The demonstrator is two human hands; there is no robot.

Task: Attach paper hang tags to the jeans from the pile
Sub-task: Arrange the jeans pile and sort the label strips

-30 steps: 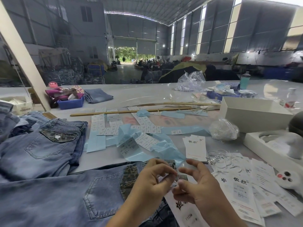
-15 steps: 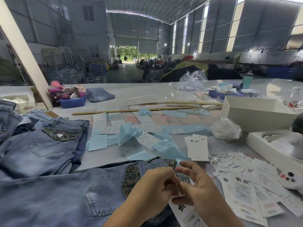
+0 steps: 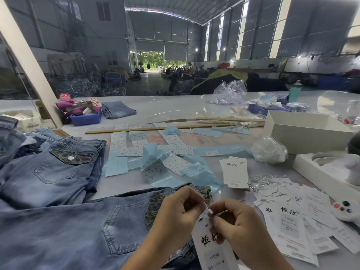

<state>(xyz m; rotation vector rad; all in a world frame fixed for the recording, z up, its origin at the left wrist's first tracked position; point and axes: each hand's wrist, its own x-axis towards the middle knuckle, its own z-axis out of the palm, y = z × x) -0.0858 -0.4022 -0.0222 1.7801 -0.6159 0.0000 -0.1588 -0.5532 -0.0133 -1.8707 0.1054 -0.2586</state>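
A pair of light blue jeans [image 3: 74, 227] lies flat in front of me, back pocket up, its waistband near my hands. My left hand [image 3: 179, 213] and my right hand [image 3: 231, 221] meet above the waistband, and each pinches an end of a thin white tag string [image 3: 206, 206]. A white paper hang tag [image 3: 211, 248] with black characters hangs below my fingers, partly hidden by my right hand. More jeans are piled at the left [image 3: 48, 168].
Loose hang tags [image 3: 288, 225] and white strings [image 3: 263, 184] cover the table at the right, with a small tag stack [image 3: 234, 172] behind. Blue sticker sheets [image 3: 155, 156], a wooden stick [image 3: 155, 129], an open white box [image 3: 303, 133] and plastic bags lie farther back.
Both hands have drawn closer together over the waistband. My right hand's fingers, spread before, now pinch the string, and the hang tag shows more fully below them.
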